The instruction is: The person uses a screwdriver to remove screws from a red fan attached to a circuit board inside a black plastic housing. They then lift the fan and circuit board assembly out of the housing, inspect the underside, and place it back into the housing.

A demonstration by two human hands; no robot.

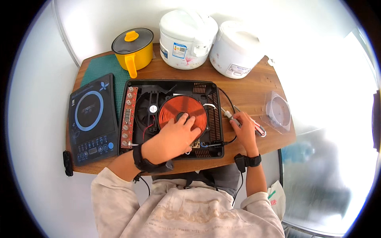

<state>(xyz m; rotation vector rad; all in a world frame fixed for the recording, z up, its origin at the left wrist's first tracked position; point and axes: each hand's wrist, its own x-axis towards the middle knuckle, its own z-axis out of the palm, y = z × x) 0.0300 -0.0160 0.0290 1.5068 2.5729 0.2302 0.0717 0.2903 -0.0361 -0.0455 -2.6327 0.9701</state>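
Note:
An opened induction cooker base (214,119) lies in front of me, its insides showing. My left hand (174,137) rests with spread fingers on the round copper coil (168,111), near its centre. Just right of the black housing, my right hand (245,129) has its thumb and fingers closed on a small screwdriver (228,114) with a pale handle, its thin tip toward the housing. Partly hidden under that hand lies a tool with a red and white handle (260,130). A fan (145,109) and a red circuit board (129,119) sit left of the coil.
The cooker's black top panel (89,111) leans over a green mat (101,67) on the left. At the back stand a yellow pot (139,57) and two white rice cookers (186,43). A clear plastic container (278,111) sits far right; a black cable (230,97) loops beside the housing.

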